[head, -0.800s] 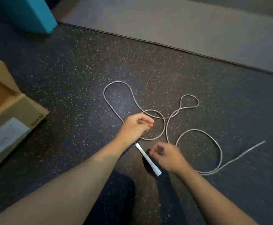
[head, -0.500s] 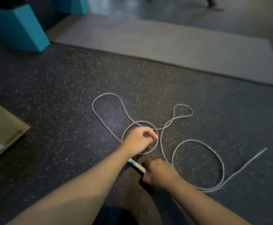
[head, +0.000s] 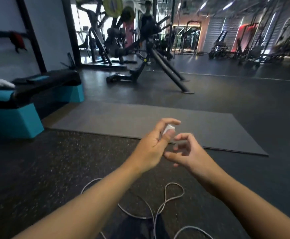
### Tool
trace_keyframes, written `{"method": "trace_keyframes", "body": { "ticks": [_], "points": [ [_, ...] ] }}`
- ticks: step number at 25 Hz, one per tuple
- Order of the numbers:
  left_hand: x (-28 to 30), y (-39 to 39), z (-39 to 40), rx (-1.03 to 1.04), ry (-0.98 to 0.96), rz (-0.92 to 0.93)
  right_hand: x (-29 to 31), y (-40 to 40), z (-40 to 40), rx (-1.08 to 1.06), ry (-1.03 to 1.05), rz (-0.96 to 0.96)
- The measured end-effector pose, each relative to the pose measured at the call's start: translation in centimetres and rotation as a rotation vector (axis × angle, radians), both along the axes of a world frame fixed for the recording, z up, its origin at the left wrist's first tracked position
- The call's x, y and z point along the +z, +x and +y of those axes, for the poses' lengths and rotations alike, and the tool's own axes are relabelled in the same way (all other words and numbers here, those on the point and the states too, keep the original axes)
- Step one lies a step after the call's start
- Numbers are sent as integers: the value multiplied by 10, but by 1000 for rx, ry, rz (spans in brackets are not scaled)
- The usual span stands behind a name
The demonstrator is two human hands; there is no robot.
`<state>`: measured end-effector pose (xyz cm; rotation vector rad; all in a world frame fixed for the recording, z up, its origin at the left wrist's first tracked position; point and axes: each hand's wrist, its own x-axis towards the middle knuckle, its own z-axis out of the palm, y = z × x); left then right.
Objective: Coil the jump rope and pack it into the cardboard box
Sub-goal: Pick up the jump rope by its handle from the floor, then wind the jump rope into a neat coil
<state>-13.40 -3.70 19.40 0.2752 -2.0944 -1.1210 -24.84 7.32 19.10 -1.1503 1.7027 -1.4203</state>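
Observation:
My left hand [head: 149, 149] is raised in front of me and pinches the white handle [head: 168, 129] of the jump rope between thumb and fingers. Just to its right, my right hand [head: 187, 153] has its fingers curled in a loose ring. Motion blur hides whether it holds the cord. The grey jump rope [head: 175, 184] lies in loose loops on the speckled floor below my forearms, and part of it is hidden behind them. The cardboard box is out of view.
A grey exercise mat [head: 123, 121] lies on the floor ahead. A black bench on teal blocks [head: 20, 116] stands at the left. Gym machines [head: 140, 66] and a standing person [head: 147, 16] are farther back.
The view has tilted up from the floor to the gym, and the box has left the frame. Both hands rose off the floor. The handle now sits in my left hand.

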Motion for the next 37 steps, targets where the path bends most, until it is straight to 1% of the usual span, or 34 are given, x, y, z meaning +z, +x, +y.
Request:
{"method": "trace_keyframes", "body": {
  "ticks": [2, 3, 4, 5, 6, 7, 8, 9, 10, 11, 12, 13, 14, 15, 16, 20, 21, 22, 23, 24, 26, 27, 28, 30, 33, 35, 37],
  "points": [
    [32, -6, 3, -66, 85, 76, -3, 10, -2, 168, 55, 30],
    [44, -8, 1, -78, 132, 108, -3, 14, -3, 238, 48, 13],
    [55, -5, -2, -57, 155, 135, -1, 17, -5, 278, 8, -27],
    [65, 1, -9, 6, 151, 148, 4, 17, -8, 288, -43, -60],
    [74, 10, -18, 103, 96, 134, 10, 15, -10, 270, -86, -72],
    [82, 20, -29, 205, -61, 87, 14, 10, -11, 236, -114, -55],
    [90, 30, -37, 285, -331, -6, 20, 5, -13, 200, -126, -10],
    [95, 37, -43, 315, -642, -126, 24, -1, -14, 167, -126, 57],
    [101, 39, -42, 300, -918, -260, 29, -5, -15, 139, -127, 136],
    [107, 36, -40, 265, -1119, -388, 32, -9, -16, 117, -136, 214],
    [113, 33, -35, 237, -1252, -514, 37, -12, -17, 104, -157, 274],
    [118, 29, -36, 219, -1360, -599, 40, -13, -17, 93, -181, 297],
    [123, 27, -39, 204, -1437, -661, 44, -16, -16, 88, -196, 281],
    [130, 29, -46, 192, -1458, -705, 48, -20, -15, 91, -196, 249],
    [137, 34, -54, 189, -1437, -753, 51, -27, -12, 98, -173, 233],
    [153, 62, -87, 192, -1228, -830, 57, -56, 7, 54, -24, 333],
    [147, 65, -91, 216, -1171, -843, 56, -58, 9, 32, -20, 313],
    [139, 66, -91, 240, -1075, -844, 54, -57, 9, 21, -34, 272],
    [128, 62, -87, 245, -920, -809, 53, -54, 6, 18, -68, 205],
    [116, 56, -80, 218, -691, -710, 52, -49, 2, 23, -113, 113],
    [96, 40, -58, 137, -115, -394, 55, -35, -10, 56, -202, -58],
    [90, 32, -47, 116, 133, -225, 57, -29, -16, 65, -224, -96],
    [84, 24, -38, 114, 321, -80, 59, -23, -21, 62, -231, -97],
    [79, 10, -22, 116, 539, 120, 60, -14, -29, 51, -231, -59],
    [85, -5, -7, 76, 787, 337, 53, -7, -34, 59, -228, -15],
    [94, -10, -3, 83, 872, 433, 47, -4, -34, 115, -215, -6],
    [100, -10, -6, 93, 919, 511, 44, -1, -32, 181, -195, -42]
  ]
}}
